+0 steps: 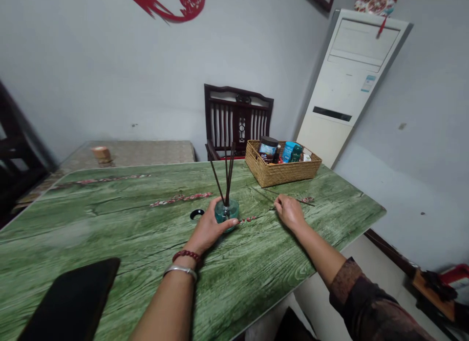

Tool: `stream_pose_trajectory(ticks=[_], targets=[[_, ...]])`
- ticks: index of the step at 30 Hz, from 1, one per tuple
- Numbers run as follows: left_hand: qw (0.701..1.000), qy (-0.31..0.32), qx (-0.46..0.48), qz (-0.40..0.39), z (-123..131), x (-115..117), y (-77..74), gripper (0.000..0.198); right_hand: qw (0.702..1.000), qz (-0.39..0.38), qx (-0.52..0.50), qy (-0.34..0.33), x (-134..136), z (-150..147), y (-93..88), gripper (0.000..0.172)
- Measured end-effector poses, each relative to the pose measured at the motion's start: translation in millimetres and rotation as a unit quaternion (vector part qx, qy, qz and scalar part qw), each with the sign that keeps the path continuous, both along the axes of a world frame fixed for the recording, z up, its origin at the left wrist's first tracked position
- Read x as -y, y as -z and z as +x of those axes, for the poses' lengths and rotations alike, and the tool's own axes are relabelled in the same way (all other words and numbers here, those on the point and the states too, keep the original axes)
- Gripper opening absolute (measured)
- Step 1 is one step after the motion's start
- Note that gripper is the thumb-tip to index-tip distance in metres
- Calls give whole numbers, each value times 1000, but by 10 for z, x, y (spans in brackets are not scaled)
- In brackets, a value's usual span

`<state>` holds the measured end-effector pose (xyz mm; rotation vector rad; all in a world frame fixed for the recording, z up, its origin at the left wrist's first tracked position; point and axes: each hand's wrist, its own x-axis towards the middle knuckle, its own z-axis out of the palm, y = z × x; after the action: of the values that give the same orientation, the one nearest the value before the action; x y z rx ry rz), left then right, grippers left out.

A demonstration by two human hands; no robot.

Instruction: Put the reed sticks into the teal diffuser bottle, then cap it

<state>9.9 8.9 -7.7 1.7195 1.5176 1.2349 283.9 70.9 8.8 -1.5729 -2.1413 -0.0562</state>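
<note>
My left hand is wrapped around a teal glass reed diffuser bottle, which stands upright on the table. Several dark reed sticks rise from its neck and fan out. To the right of the bottle, my right hand is closed in a pinch just above the tabletop. A thin stick runs from its fingertips toward the upper left. Another dark reed lies on the table behind that hand, partly hidden by it. Just left of the bottle lies a black ring.
A woven basket with jars and packets stands at the table's back right. A flat black object lies at the front left of the green table. Behind are a dark wooden chair and a lower table bearing an orange-brown container.
</note>
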Motion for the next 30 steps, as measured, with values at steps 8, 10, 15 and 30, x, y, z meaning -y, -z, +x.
stream_pose_trajectory(ticks=[8, 10, 15, 30], targets=[[1000, 2, -3, -6, -7, 1, 20, 80, 915, 54, -380, -124, -14, -236, -674, 20], [1000, 1, -2, -6, -8, 0, 22, 80, 874, 55, -452, -169, 44, -361, -842, 21], [1000, 0, 4, -3, 1, 8, 11, 79, 793, 61, -552, -251, 203, -714, -1152, 23], [1000, 6, 18, 9, 19, 4, 11, 75, 791, 32, -538, -290, 59, -1443, -876, 19]])
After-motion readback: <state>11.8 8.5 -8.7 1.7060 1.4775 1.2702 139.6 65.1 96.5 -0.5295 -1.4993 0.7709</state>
